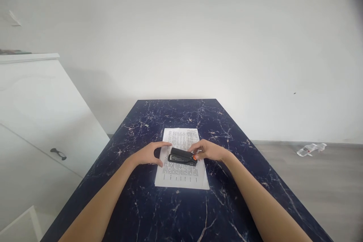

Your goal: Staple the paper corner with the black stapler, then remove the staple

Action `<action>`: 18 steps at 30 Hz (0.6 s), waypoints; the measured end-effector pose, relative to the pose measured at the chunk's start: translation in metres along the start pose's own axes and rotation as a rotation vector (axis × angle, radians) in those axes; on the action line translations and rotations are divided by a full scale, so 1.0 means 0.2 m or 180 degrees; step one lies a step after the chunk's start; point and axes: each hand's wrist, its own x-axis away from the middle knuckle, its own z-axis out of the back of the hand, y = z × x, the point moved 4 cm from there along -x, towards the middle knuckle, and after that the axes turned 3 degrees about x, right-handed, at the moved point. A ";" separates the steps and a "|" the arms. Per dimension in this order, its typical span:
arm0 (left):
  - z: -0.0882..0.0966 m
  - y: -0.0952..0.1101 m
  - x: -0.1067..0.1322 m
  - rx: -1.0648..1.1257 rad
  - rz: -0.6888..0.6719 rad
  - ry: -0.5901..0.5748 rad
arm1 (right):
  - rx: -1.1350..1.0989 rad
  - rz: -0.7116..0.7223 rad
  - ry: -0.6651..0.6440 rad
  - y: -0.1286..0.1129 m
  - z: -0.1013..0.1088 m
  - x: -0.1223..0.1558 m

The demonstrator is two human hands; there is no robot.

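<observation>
A black stapler [181,155] with an orange part at its right end lies across printed sheets of paper [181,182]. My right hand [206,149] has its fingers closed on the stapler's right end, by the orange part. To the left, my left hand [149,154] is open, thumb and fingers apart, at the paper's left edge. Its fingertips are close to the stapler's left end but hold nothing. Part of the printed text is hidden under the stapler.
The paper rests on a dark blue marble-patterned table [176,111] that meets a white wall [181,38]. At the left stands a white cabinet [42,94] with a dark handle [58,154]. Clear plastic packaging [311,149] lies on the floor at the right.
</observation>
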 end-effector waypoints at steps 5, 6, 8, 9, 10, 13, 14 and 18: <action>0.00 0.00 0.00 0.0067 -0.0035 0.0009 | 0.0197 0.0042 -0.0050 -0.05 0.00 0.01; 0.00 -0.01 0.00 0.0095 -0.0059 0.0020 | 0.0215 0.0040 -0.0069 -0.05 0.00 0.01; 0.00 -0.02 -0.01 0.0126 -0.0088 0.0032 | 0.0195 0.0069 -0.0081 -0.06 0.00 0.02; 0.00 -0.02 -0.01 0.0123 -0.0088 0.0027 | 0.0172 0.0098 -0.0044 -0.06 0.00 0.02; -0.01 -0.02 -0.01 0.0115 -0.0083 0.0022 | 0.0165 0.0133 0.0021 -0.06 0.00 0.02; -0.01 -0.02 -0.01 0.0123 -0.0115 0.0013 | 0.0389 0.0245 0.0243 -0.06 -0.04 -0.02; -0.01 -0.02 -0.01 0.0142 -0.0137 0.0014 | 0.0554 0.0272 0.0248 -0.06 -0.08 -0.03; 0.00 -0.01 -0.01 0.0295 -0.0191 -0.0006 | 0.1004 0.0317 0.0504 -0.07 -0.19 -0.09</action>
